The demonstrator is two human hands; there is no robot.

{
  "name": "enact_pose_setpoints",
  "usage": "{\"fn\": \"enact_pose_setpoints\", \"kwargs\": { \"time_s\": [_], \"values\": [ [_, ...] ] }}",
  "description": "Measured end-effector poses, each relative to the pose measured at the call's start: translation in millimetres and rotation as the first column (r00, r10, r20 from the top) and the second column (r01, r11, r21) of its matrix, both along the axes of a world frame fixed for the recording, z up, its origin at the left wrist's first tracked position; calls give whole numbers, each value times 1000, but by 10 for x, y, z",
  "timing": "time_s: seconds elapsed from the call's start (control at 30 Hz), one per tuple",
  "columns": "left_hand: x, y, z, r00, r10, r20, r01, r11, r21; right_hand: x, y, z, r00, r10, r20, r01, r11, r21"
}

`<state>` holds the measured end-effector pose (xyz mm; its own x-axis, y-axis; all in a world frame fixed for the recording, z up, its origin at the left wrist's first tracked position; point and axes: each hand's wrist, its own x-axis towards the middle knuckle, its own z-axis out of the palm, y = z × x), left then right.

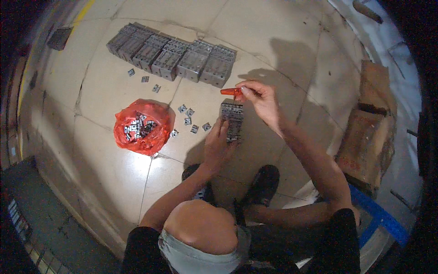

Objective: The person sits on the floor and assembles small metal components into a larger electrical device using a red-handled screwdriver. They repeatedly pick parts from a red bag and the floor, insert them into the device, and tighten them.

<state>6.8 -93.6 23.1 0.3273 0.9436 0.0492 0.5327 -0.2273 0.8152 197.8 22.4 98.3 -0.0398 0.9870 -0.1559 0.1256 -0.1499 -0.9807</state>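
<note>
On the tiled floor in front of me stands a grey electrical contactor (233,119) with rows of terminals along its ends. My left hand (216,142) is closed around its left side and near end, steadying it. Above the far end, my right hand (262,99) pinches a red screwdriver (231,92). Its tapered handle points left; a thin dark shaft seems to reach down toward the terminals, but whether it touches them I cannot tell. Several small grey clip-like parts (188,120) lie scattered to the left of the contactor.
A row of similar grey contactors (171,57) runs across the far floor. Left of my hands sits an open red plastic bag (142,103) with small parts inside. Brown cardboard (365,132) and a blue frame (378,212) are at the right. My shoe (266,180) is close by.
</note>
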Motion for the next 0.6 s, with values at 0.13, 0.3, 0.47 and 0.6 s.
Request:
{"fn": "enact_pose_setpoints", "kwargs": {
  "time_s": [0.13, 0.3, 0.47, 0.6],
  "values": [
    [187, -75, -34, 996, 88, -6, -88, 996, -20, -19, 11, -109, 999, -17, -35, 18, 1000, 19],
    [156, -100, -41, 997, 80, 24, -80, 997, -8, -64, 28, -139, 995, -48, -86, 48, 999, 5],
    [165, -66, -14, 997, 69, 25, -69, 998, -3, -22, 56, -149, 996, -53, -77, 55, 998, 23],
    [184, -62, 3, 998, 64, -15, -65, 998, -16, 3, 64, -145, 997, -54, -57, 54, 998, 12]
  ]
}}
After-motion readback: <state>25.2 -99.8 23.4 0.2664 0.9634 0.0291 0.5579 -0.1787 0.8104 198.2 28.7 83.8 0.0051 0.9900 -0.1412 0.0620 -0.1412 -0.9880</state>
